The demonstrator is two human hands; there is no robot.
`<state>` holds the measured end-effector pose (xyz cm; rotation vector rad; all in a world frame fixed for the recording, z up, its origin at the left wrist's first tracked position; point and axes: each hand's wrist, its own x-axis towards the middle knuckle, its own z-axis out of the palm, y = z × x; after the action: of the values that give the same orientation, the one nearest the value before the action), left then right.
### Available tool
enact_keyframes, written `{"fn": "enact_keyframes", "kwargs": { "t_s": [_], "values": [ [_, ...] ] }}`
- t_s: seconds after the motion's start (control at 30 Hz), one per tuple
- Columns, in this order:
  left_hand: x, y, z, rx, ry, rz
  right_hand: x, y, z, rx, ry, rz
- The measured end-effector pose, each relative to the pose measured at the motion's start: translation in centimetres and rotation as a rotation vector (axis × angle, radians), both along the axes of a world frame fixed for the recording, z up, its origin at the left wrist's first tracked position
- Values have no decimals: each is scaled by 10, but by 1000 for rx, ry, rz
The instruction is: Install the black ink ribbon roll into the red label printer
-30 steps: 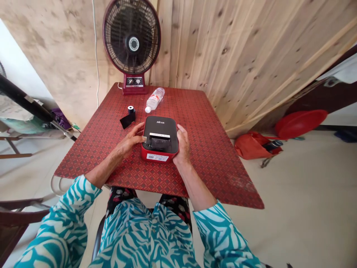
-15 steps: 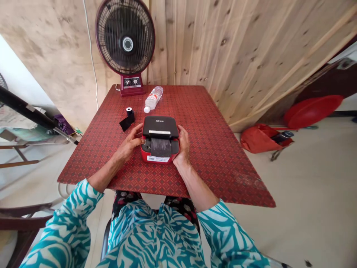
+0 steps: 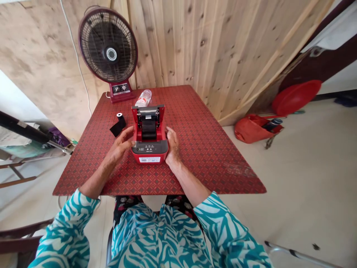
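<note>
Red label printer [image 3: 150, 147] is sitting open on the table [image 3: 212, 167], and the spread left grip [image 3: 120, 143] and loose right grip [image 3: 172, 143] are staying at its sides, pinching nothing, maybe to keep it steady.

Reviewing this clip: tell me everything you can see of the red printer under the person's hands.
A compact red plastic printer sits on the patterned red table, its lid raised upright, exposing a black strip inside. A dark button panel and white barcode label face front. The left hand and right hand are at its sides.
</note>
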<state>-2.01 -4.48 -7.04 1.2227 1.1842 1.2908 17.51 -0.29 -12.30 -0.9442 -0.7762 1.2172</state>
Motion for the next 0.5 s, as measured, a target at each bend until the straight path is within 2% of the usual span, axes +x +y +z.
{"fn": "enact_keyframes", "kwargs": {
  "t_s": [0.1,0.23,0.3,0.4,0.5],
  "values": [
    [1,4,23,170,326,37,-1,1,0,-3,16,-16],
    [13,34,49,247,687,-226,-2,1,0,3,48,-1],
    [20,55,51,221,779,-315,-2,2,0,2,52,3],
    [28,84,42,190,914,-344,-2,5,-4,-10,41,0],
    [32,98,32,190,1078,-347,-2,8,-8,2,19,-8]
  ]
}}
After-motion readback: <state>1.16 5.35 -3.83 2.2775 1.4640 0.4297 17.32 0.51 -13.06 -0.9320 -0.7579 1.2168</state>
